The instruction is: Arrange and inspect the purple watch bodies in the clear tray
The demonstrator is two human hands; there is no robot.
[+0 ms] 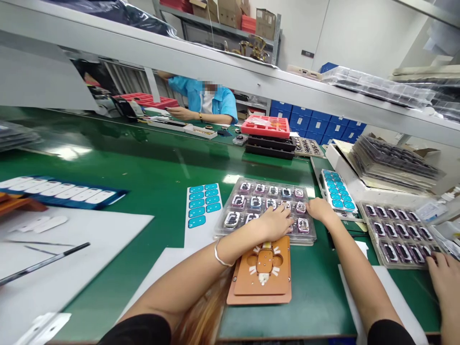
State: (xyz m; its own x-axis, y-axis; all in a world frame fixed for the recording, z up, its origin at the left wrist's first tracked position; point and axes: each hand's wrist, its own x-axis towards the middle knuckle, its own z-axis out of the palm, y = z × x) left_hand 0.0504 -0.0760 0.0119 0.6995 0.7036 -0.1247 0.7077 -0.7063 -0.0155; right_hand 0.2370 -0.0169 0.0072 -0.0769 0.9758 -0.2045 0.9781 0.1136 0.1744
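Observation:
My left hand (277, 223) lies over the near part of a clear plastic tray (310, 237) that holds several small watch-case-like frames (256, 202). Its fingers are apart, touching or just above the frames, and cover some of them. At the tray's right edge is my right hand (319, 210), fingers drawn together on the rim; the fingertips are partly hidden. Just below my left hand sits an orange-brown fixture plate (264, 282) with a rounded rectangular recess. A white sheet with blue rounded stickers (197, 211) lies left of the tray.
Another person's hand (445, 275) touches a second tray of frames (386, 251) at right. More blue stickers (338, 189) lie behind it. A white board (118, 230) with a thin black stick (77, 249) occupies the left. Across the bench sits a co-worker (221, 103), beyond a long shelf beam (179, 62).

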